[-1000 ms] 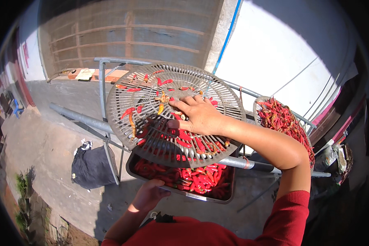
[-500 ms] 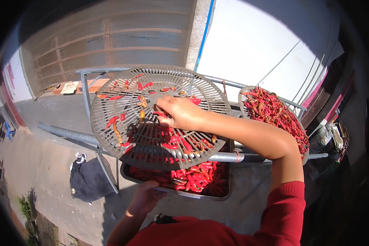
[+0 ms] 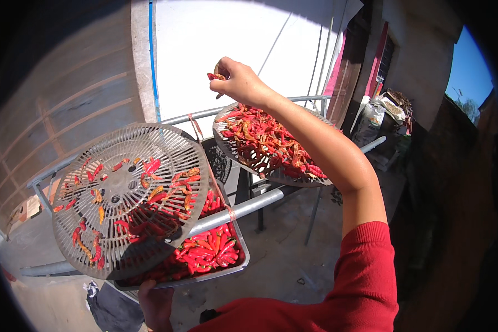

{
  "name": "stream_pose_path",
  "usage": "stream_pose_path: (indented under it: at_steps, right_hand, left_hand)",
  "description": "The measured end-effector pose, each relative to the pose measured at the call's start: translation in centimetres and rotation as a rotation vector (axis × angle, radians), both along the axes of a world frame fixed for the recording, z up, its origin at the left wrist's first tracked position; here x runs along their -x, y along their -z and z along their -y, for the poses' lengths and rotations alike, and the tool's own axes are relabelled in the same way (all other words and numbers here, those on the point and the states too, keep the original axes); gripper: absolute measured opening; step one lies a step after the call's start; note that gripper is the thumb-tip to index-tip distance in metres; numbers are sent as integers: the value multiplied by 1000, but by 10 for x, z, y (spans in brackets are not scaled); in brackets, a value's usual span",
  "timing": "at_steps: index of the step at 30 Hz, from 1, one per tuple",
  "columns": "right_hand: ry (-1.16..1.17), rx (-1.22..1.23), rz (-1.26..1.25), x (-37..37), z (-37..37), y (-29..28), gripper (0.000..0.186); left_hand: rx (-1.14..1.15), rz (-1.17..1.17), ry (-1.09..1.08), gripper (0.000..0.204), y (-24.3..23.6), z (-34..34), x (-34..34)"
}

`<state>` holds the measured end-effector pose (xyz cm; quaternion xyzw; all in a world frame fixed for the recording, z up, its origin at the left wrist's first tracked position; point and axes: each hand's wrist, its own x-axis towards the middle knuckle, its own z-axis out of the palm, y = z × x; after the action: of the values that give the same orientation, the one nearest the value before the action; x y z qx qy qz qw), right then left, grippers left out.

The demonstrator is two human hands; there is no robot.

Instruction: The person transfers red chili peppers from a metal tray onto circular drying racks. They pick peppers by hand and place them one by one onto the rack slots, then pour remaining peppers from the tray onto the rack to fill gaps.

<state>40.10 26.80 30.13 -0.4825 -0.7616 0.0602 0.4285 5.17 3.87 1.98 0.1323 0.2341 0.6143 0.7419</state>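
The right hand (image 3: 228,80) is raised over the far edge of the right-hand round tray (image 3: 222,133), clenched around wrinkled chillies (image 3: 216,76) whose red ends poke past the fingers. The curled fingers probably keep the small pods from slipping out. A heap of shrivelled red chillies (image 3: 265,138) covers most of that tray.

The left hand (image 3: 155,303) is at the near rim of a metal pan (image 3: 245,259), perhaps to steady it; its fingers are partly hidden, so I cannot tell how firmly it grasps. Glossy red chillies (image 3: 210,249) fill the pan, which is partly under the left-hand slatted tray (image 3: 174,138). Scattered red and yellowish pods lie on that tray, whose gaps likely let air through.

A grey pipe frame (image 3: 243,207) appears to carry both trays above a concrete floor (image 3: 276,238). A sunlit white wall (image 3: 221,33) rises at the far side, a mesh screen (image 3: 83,83) on the left, bags (image 3: 371,122) on the right. Dark cloth (image 3: 113,310) lies low at the near left.
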Motion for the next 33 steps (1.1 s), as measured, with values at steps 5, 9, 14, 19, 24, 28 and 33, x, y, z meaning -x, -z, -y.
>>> stream_pose_path:
  at_steps: [5,9,14,19,24,28,33]
  right_hand:
    - [732,193,11,-206,5,22,39]
    - [817,298,-102,-306,4,68,34]
    - [658,366,-97,-325,-18,91,41]
    - [810,291,237,-274,-41,71,35]
    - [145,242,191,-99,26,23,31]
    - [-423,122,482,35,76,48,48]
    - [-230,-2,662,79,64,105,75]
  left_hand:
    - [-47,-41,-25,39,9,6,-1]
    - [29,-66,-48,38,1,6,-12]
    - [-8,8,-27,38,10,7,-7]
    - [8,-22,-57,41,-5,18,-20]
    - [-48,68,67,27,39,9,-1]
    - [-2,30,-8,25,39,19,-8]
    - [-105,72,42,24,37,18,-8]
